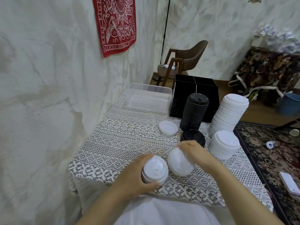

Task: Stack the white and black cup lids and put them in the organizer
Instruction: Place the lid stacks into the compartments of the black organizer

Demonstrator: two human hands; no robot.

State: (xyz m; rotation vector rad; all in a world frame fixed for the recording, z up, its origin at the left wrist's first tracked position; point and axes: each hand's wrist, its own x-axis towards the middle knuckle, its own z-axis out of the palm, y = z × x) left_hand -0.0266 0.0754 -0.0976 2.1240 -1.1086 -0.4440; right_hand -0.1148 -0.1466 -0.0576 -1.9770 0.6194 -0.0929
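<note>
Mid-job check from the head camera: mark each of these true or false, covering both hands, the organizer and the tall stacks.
1. The left hand grips a small white lid stack. True.
2. The right hand is empty. False: its fingers hold tilted white lids.
3. The organizer stands at the near table edge. False: it is at the far end, behind the tall black stack.
4. The tall white stack stands right of the tall black stack. True.
</note>
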